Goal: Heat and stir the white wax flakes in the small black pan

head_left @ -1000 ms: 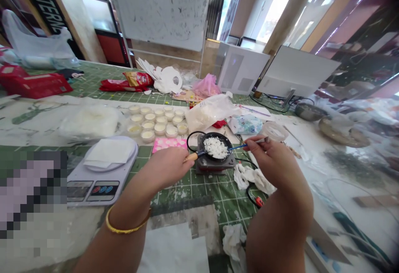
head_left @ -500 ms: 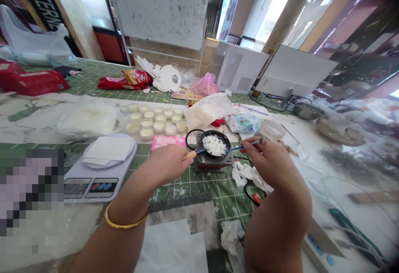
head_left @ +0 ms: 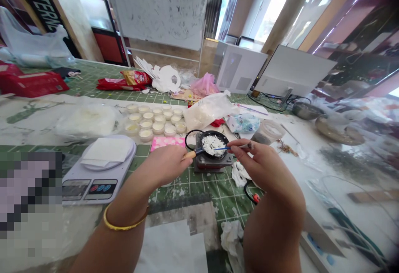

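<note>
Workbench [head_left: 93, 77] is covered with a green grid cutting mat, pretty scuffed and splattered with white residue, with a whiteboard [head_left: 162, 7] leaning behind the far edge and bright windows further back. Far left edge has a red flat box [head_left: 31, 84] and a crinkly clear plastic bag [head_left: 34, 44]. Toward the near left sits a white digital scale [head_left: 96, 169] with a folded white sheet on its round platform. Behind it, a cloudy soft bag [head_left: 89, 119], then rows of little round cups [head_left: 156, 119] filled with pale wax-looking stuff, and a pink mould [head_left: 168, 142] right in front of them.

Left hand [head_left: 166, 165], gold bangle on the wrist, is closed around the wooden handle of a small black pan [head_left: 212, 142] sitting on a tiny boxy burner [head_left: 212, 161] about mid-surface. Pan holds crumbly white chunks. Right hand [head_left: 264, 167] is pinching a thin blue-handled tool [head_left: 232, 147], tip poking into the white stuff.

Crumpled white tissue [head_left: 240, 173] lies just beside the burner, and there's a lumpy bag of white flakes [head_left: 208, 111] behind it. Right side has a clear round tub [head_left: 268, 131], two metal bowls [head_left: 307, 111] and grey monitor backs [head_left: 293, 73] at the far edge
</note>
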A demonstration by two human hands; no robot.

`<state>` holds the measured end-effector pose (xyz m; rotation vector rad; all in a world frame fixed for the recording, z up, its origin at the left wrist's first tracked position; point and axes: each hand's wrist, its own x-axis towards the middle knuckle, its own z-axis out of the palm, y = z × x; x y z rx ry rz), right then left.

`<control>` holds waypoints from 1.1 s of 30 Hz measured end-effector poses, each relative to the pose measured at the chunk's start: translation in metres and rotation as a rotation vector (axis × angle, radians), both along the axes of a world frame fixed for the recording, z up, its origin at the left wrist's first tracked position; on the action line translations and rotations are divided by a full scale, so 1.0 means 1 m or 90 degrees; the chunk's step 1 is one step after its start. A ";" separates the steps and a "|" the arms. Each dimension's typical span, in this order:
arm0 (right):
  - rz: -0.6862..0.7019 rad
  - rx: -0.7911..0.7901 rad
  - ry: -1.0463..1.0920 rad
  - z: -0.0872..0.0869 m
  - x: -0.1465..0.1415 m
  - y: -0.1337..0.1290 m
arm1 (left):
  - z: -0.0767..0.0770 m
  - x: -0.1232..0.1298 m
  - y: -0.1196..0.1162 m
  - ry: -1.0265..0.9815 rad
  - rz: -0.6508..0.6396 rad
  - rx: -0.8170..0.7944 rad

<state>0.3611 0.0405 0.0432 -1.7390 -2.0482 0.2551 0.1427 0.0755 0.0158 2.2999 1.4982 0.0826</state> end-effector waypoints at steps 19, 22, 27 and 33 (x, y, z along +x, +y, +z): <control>-0.029 0.007 0.035 -0.008 0.003 0.017 | 0.003 -0.002 0.001 0.005 0.018 -0.015; -0.044 0.044 0.019 0.000 0.007 0.003 | 0.003 -0.002 0.001 -0.002 0.014 -0.016; 0.023 -0.033 0.027 -0.004 0.000 0.008 | 0.002 -0.002 0.000 -0.001 0.014 -0.016; -0.139 0.027 0.002 -0.010 0.009 0.023 | 0.000 -0.003 0.001 0.006 0.010 -0.022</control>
